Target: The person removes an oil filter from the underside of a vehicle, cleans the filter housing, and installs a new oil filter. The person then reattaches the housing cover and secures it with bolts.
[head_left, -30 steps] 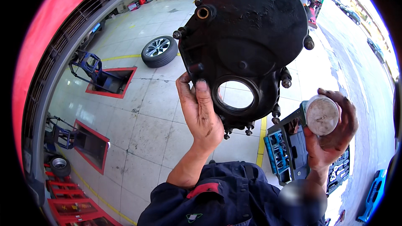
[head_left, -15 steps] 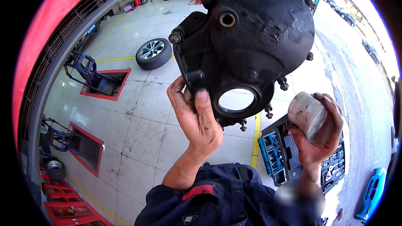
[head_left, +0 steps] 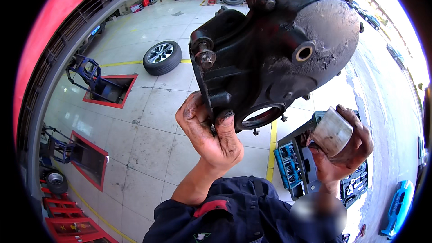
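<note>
My left hand grips the lower left edge of a black cast housing cover, thumb in front and fingers curled behind. Raised and tilted in front of me, the cover has bolts around its rim, a small brass-coloured bushed hole and a large round opening near its bottom. Rough, greyish residue marks its face at the upper right. My right hand, closed around a short whitish cylindrical piece, is below and to the right of the cover, apart from it. Both hands are smeared with dark grease.
An open toolbox with tools stands on the floor at lower right. A wheel lies on the tiles. Two red-edged floor pits are at left, beside a raised red vehicle front. A blue object is at far right.
The housing cover has tilted and shifted right, so its large opening looks narrower and more of its rim bolts show at top left. The right hand has turned the whitish cylindrical piece slightly.
</note>
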`<state>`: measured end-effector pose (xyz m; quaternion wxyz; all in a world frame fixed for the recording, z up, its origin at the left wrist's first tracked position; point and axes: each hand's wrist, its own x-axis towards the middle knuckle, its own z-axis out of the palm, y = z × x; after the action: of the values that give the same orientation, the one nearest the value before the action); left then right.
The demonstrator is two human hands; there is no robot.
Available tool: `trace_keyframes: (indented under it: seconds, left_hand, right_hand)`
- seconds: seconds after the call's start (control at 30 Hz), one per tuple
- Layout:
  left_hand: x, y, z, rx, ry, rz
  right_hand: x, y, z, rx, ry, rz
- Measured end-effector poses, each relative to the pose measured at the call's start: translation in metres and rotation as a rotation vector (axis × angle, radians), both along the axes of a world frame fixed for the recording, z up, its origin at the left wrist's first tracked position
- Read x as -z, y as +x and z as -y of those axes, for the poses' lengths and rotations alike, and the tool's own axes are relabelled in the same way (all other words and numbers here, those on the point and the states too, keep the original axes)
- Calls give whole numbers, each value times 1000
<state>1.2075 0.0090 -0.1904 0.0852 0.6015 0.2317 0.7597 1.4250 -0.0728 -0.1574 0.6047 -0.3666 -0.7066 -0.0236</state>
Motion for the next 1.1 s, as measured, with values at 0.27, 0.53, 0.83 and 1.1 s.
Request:
trace_keyframes:
  seconds: [0.27, 0.53, 0.83, 1.1]
  left_hand:
    - [-1, 4, 2, -29, -71, -4]
    - [-8, 12, 5, -55, -67, -24]
    - [-6, 6, 9, -273, -27, -222]
    - [-15, 0, 11, -271, 39, -326]
  right_hand:
    - [9, -18, -3, -182, -77, -48]
    - [2, -59, -26, 77, 107, 115]
    - [-14, -69, -23, 202, -47, 246]
    - [-21, -72, -29, 238, -37, 241]
